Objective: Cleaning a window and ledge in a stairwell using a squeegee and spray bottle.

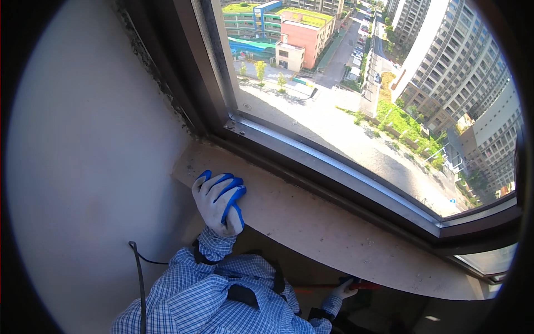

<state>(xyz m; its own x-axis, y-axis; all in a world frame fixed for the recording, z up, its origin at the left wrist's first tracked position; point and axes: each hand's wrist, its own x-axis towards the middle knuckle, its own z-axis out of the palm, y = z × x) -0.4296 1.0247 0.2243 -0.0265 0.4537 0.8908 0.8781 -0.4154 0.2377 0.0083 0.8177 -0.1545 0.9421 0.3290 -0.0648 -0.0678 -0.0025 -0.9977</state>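
My left hand (220, 201), in a white work glove with blue-coated fingers, rests on the left end of the pale window sill (320, 239). Its fingers are loosely bent and hold nothing. Lower right, my right hand (344, 290) wears a similar glove and reaches down below the sill's front edge. Its fingers look closed in the shadow there. A dark shape with some red lies at them, too dim to name. Blue checked sleeves cover both arms.
A dark brown window frame (328, 192) borders the sill, with glass (289, 111) above it showing buildings and a street far below. A pale wall (83, 167) stands at the left. A black cable (139, 278) hangs beside my left arm.
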